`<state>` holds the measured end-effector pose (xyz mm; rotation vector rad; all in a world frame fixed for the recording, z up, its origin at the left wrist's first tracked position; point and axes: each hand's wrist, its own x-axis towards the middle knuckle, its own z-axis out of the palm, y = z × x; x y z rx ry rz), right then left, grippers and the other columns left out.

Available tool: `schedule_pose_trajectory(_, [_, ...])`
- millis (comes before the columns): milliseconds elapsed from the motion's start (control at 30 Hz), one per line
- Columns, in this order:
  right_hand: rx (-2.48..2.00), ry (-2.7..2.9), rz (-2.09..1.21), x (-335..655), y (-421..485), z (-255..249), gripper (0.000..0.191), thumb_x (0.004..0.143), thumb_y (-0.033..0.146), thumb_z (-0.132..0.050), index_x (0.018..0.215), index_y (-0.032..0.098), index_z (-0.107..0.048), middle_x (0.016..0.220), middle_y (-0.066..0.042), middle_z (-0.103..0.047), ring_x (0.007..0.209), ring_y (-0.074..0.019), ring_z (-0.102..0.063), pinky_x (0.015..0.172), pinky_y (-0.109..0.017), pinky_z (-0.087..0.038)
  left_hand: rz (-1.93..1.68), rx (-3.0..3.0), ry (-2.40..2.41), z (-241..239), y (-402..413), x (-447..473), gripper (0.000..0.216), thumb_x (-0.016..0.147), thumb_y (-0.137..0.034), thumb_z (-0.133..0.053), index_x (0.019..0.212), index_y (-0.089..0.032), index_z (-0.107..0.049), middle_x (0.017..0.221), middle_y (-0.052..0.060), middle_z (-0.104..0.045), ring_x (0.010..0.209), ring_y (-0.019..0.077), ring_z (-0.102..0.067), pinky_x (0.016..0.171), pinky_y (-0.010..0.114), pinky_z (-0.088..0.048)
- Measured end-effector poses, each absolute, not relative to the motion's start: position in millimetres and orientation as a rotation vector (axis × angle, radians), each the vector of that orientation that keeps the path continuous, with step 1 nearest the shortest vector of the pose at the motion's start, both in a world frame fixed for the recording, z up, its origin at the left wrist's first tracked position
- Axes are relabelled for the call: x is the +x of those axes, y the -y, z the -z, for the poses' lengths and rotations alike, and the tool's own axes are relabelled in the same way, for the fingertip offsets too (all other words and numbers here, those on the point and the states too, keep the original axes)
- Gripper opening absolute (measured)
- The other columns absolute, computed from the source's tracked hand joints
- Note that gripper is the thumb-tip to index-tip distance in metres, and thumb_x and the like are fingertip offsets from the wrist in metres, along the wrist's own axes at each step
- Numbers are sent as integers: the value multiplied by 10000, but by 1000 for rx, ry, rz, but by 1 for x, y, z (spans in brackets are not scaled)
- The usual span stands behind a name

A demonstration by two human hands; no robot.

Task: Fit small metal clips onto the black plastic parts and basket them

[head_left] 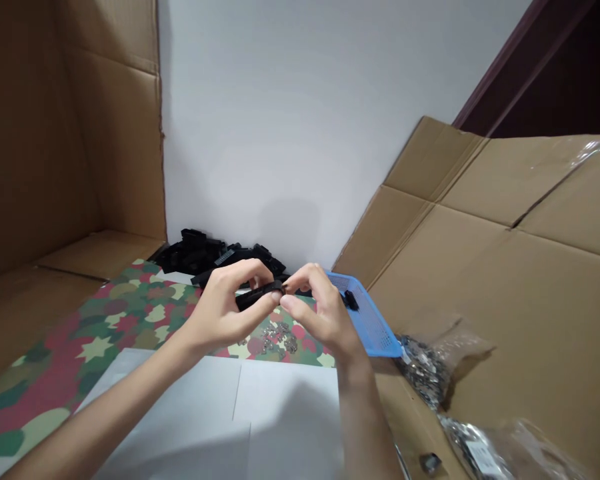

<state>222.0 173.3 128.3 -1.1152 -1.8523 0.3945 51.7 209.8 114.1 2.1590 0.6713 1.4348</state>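
My left hand (225, 308) grips a slim black plastic part (255, 296) between its thumb and fingers. My right hand (320, 315) pinches the part's far end with thumb and forefinger, and anything small held there is hidden. Just beyond my right hand, a blue plastic mesh basket (367, 313) lies tilted, with a small black piece (351, 300) in it. Behind my hands lies a heap of black plastic parts (215, 257). Small metal pieces (279, 338) are scattered on a camouflage-patterned mat (105, 320) below them.
A white sheet (215, 413) lies under my forearms. Clear plastic bags of metal parts (425, 370) rest on flattened cardboard (480, 267) at the right. Cardboard panels (80, 133) rise at the left, and a white wall (305, 113) stands behind.
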Motion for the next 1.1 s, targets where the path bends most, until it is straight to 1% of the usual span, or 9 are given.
schedule_pose_trajectory(100, [-1104, 1759, -451, 232, -178, -128, 167, 826, 385, -582, 816, 221, -556, 793, 8, -550, 763, -159, -520, 712, -305, -386, -1345, 1974, -649, -112, -212, 52, 173, 820, -269, -574, 686, -164, -541, 627, -36, -503, 598, 97, -439, 568, 232, -344])
schedule_pose_trajectory(200, [-1021, 1591, -408, 238, -181, -128, 306, 872, 359, -516, 605, 210, -497, 631, 21, -500, 640, -140, -474, 652, -296, -358, -1284, 1780, -573, -112, -214, 53, 179, 812, -305, -586, 702, -167, -555, 651, -29, -498, 604, 100, -428, 552, 231, -331])
schedule_pose_trajectory(267, [-1016, 1544, -398, 238, -181, -128, 359, 898, 334, -469, 561, 211, -458, 598, 21, -481, 617, -139, -459, 643, -298, -347, -1256, 1665, -516, -113, -215, 52, 175, 802, -318, -598, 712, -170, -573, 655, -24, -495, 600, 104, -421, 547, 233, -328])
schedule_pose_trajectory(400, [-1045, 1617, -549, 231, -180, -128, 121, 841, 326, -568, 789, 225, -527, 795, 13, -537, 759, -151, -498, 700, -293, -363, -1216, 1487, -417, -116, -215, 50, 195, 780, -364, -630, 738, -174, -632, 724, 9, -538, 656, 128, -458, 580, 241, -361])
schedule_pose_trajectory(567, [-940, 1882, -910, 219, -186, -122, 314, 793, 502, -619, 909, 233, -505, 893, -11, -527, 862, -187, -504, 761, -329, -387, -1123, 1321, -309, -109, -215, 51, 259, 769, -434, -650, 817, -179, -650, 793, 40, -561, 731, 165, -506, 618, 257, -407])
schedule_pose_trajectory(700, [-925, 1837, -899, 206, -187, -116, 277, 769, 433, -653, 905, 237, -513, 866, 5, -507, 831, -172, -475, 759, -324, -367, -1109, 1261, -207, -106, -218, 54, 217, 756, -385, -646, 812, -175, -648, 791, 44, -567, 744, 175, -539, 675, 285, -445])
schedule_pose_trajectory(867, [-849, 1796, -1133, 197, -179, -119, 308, 696, 455, -692, 790, 216, -523, 734, 25, -475, 674, -141, -437, 641, -305, -340, -1035, 1236, -93, -110, -220, 48, 288, 714, -403, -555, 868, -178, -648, 821, 76, -576, 665, 208, -562, 609, 356, -486])
schedule_pose_trajectory(1000, [-798, 1741, -1257, 194, -170, -124, 304, 683, 433, -712, 768, 213, -521, 723, 24, -464, 679, -140, -414, 622, -300, -311, -1019, 1271, -8, -110, -220, 44, 185, 695, -354, -610, 776, -188, -603, 805, 26, -453, 600, 139, -487, 532, 290, -437])
schedule_pose_trajectory(1100, [-750, 1711, -1317, 193, -166, -126, 303, 675, 421, -718, 723, 210, -506, 699, 27, -437, 661, -131, -380, 598, -292, -288, -1034, 1318, -17, -111, -219, 43, 216, 675, -384, -632, 761, -194, -574, 805, 25, -424, 633, 145, -445, 538, 283, -417])
